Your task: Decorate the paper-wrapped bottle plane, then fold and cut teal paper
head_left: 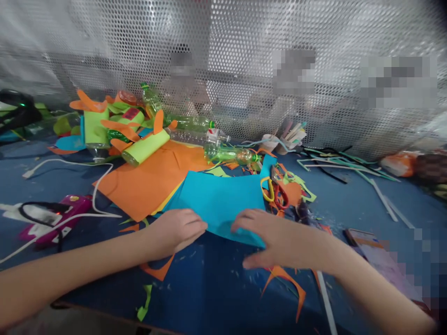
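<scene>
A bright blue sheet of craft paper (pixel 223 195) lies before me on the blue tabletop. My left hand (pixel 183 232) is at its lower left edge, with the fingers together and closed on that edge; the thumb is hidden. Over the sheet's lower right corner is my right hand (pixel 272 235), its fingers curved and the thumb held apart, with nothing gripped. Under the blue sheet's left side are a yellow sheet (pixel 172 197) and large orange paper (pixel 146 188). Scissors with yellow and red handles (pixel 280 196) rest just right of the blue sheet.
Paper-wrapped bottles (pixel 146 148) and a green plastic bottle (pixel 232 154) lie at the back. A purple power strip (pixel 68 216) with cables is at left. Orange scraps (pixel 291 284) litter the front; a phone (pixel 363 238) and thin strips (pixel 384 200) are at right. Perforated metal (pixel 237 60) stands behind.
</scene>
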Motion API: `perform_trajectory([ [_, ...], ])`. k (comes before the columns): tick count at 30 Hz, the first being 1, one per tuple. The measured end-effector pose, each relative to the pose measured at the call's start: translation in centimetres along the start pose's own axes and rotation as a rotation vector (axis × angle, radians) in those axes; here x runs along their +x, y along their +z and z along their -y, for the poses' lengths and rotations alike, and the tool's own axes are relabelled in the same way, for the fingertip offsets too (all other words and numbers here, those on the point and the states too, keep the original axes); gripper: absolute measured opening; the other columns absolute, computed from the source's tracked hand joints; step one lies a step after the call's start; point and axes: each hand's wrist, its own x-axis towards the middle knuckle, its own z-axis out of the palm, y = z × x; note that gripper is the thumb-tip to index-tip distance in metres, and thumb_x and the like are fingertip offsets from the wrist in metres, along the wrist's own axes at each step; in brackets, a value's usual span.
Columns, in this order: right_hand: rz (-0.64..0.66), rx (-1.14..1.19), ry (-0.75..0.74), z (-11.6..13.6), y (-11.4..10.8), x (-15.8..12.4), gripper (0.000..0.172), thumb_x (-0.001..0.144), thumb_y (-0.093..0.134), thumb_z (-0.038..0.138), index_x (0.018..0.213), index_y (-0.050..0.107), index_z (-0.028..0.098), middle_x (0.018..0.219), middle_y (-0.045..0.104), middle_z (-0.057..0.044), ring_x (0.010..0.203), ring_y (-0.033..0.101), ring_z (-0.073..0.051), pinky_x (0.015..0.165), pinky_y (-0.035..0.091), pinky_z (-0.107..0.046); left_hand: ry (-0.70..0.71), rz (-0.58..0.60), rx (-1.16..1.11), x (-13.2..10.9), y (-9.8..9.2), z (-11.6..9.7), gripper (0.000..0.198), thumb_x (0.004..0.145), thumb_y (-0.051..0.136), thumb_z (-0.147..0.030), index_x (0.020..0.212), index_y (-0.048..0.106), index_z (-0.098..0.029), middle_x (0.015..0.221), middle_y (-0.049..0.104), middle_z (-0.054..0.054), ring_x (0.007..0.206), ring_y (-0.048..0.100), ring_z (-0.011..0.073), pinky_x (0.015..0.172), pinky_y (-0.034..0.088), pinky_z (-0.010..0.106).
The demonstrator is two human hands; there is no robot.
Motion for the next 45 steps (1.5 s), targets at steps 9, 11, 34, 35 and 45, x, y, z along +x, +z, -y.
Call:
perform_trajectory([
  [9,-0.085,0.185,0.107,-1.4,3.1,-1.2,0.022,0.089,0.049,0.024,0.106,0.064,0.023,0.117,0.063,-0.005,0.107,0.059,-0.018,0.092,0.047,-0.032,-0.211,0.198,-0.241,-1.5,-1.8,2.7,0.028,0.083,0.054,-0.017,0.110,0.061,-0.022,0.115,0.060,0.006,0.106,0.054,0.0221,0.089,0.044,0.035],
  [11,-0.100,0.193,0.152,-2.0,2.9,-1.3,0.023,0.089,0.049,0.029,0.103,0.066,0.023,0.114,0.066,-0.005,0.103,0.062,-0.019,0.087,0.049,-0.032,-0.256,0.202,-0.293,-1.6,-2.1,3.2,0.020,0.086,0.052,-0.020,0.102,0.063,-0.022,0.114,0.061,0.005,0.104,0.055,0.0203,0.090,0.043,0.034],
  [34,-0.686,-0.306,0.597,-4.0,7.3,0.8,0.041,0.089,0.037,0.058,0.099,0.044,0.018,0.055,0.053,0.000,0.037,0.050,-0.017,0.038,0.027,-0.022,-0.516,-0.012,-0.097,-1.5,-0.6,4.2,0.043,0.094,0.044,-0.043,0.134,0.040,-0.026,0.096,0.063,0.005,0.069,0.060,0.0151,0.057,0.046,0.024],
  [35,-0.691,-0.330,0.594,-4.1,7.3,0.8,0.042,0.089,0.037,0.058,0.099,0.044,0.018,0.054,0.052,0.001,0.036,0.050,-0.017,0.037,0.026,-0.022,-0.513,0.000,-0.101,-1.5,-0.5,4.3,0.043,0.095,0.043,-0.042,0.135,0.039,-0.026,0.100,0.063,0.006,0.073,0.061,0.0155,0.061,0.047,0.025],
  [45,-0.698,-0.353,0.548,-4.3,7.4,0.8,0.048,0.090,0.029,0.061,0.101,0.044,0.017,0.051,0.048,0.002,0.035,0.046,-0.016,0.036,0.022,-0.022,-0.387,-0.028,0.022,-1.7,0.3,3.6,0.030,0.097,0.037,-0.023,0.126,0.045,-0.025,0.118,0.048,0.010,0.091,0.058,0.0179,0.071,0.052,0.030],
])
